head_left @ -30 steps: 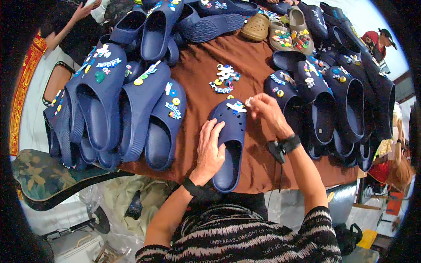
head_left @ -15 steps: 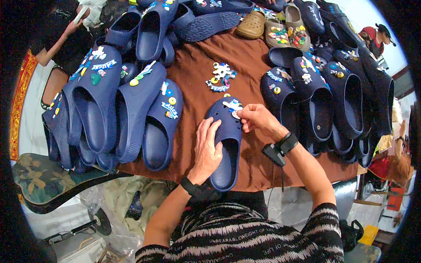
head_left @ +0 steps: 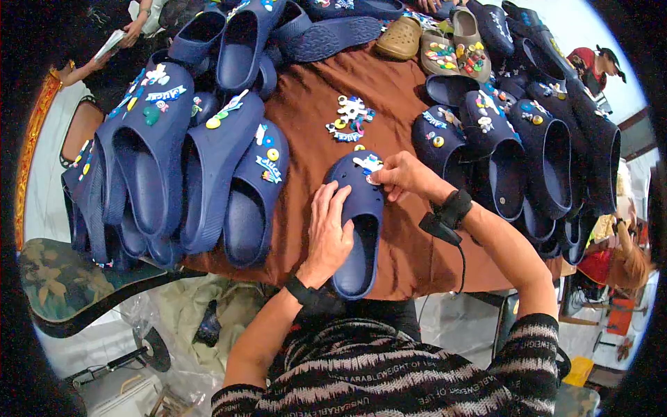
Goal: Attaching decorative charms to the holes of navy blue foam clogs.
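A navy clog (head_left: 360, 198) lies in front of me on a brown cloth, toe pointing away. My left hand (head_left: 328, 233) holds its left side, fingers along the upper and thumb by the foot opening. At the toe, my right hand (head_left: 410, 177) pinches the edge of a white and blue shoe charm (head_left: 367, 164); its fingertips partly hide the charm. Several vent holes show in the clog's upper. Just beyond the toe, a small pile of loose charms (head_left: 351, 118) sits on the cloth, with a yellow one beside the clog.
Navy clogs with charms crowd the left (head_left: 149, 160) and right (head_left: 517, 153) of the brown cloth (head_left: 306, 104). At the back are a tan clog (head_left: 399, 38) and a charm-covered taupe pair (head_left: 440, 55). A patterned padded seat (head_left: 69, 281) stands at left. Other people are around the table.
My right hand has shifted slightly, its wrist and forearm swinging to the right, while its fingers stay at the charm. My left hand keeps its place on the clog.
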